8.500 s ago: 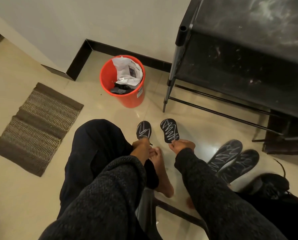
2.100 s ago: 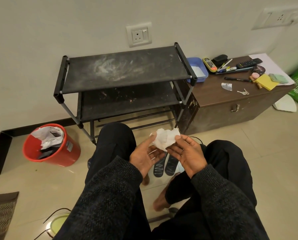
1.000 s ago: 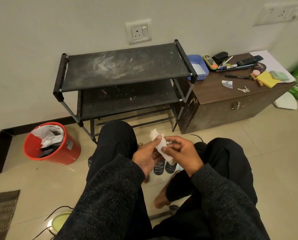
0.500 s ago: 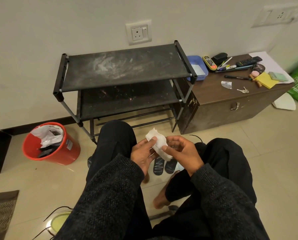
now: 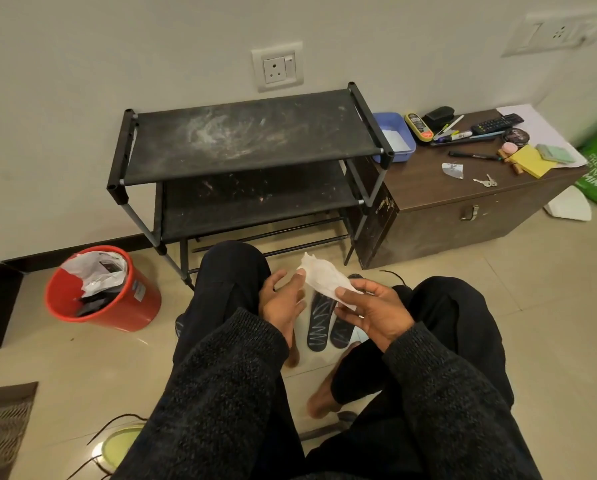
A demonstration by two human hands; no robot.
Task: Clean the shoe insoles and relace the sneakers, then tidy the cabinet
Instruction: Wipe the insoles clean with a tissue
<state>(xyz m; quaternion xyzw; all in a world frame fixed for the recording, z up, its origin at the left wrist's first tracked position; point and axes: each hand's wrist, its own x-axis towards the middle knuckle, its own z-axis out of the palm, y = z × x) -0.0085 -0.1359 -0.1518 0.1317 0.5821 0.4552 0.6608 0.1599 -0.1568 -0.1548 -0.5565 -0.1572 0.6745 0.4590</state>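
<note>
White tissue (image 5: 325,278) was stretched between my two hands above my lap; my left hand (image 5: 283,299) touched its upper end with a fingertip, the other fingers loosely spread; my right hand (image 5: 373,313) pinched its lower end between thumb and fingers. Two dark insoles (image 5: 328,323) lay side by side on the tiled floor (image 5: 550,306) directly below, between my knees; dusty black shoe rack (image 5: 248,140) stood ahead; red bin (image 5: 117,299) sat to its left; brown cabinet (image 5: 456,206) stood to its right, its top cluttered.
</note>
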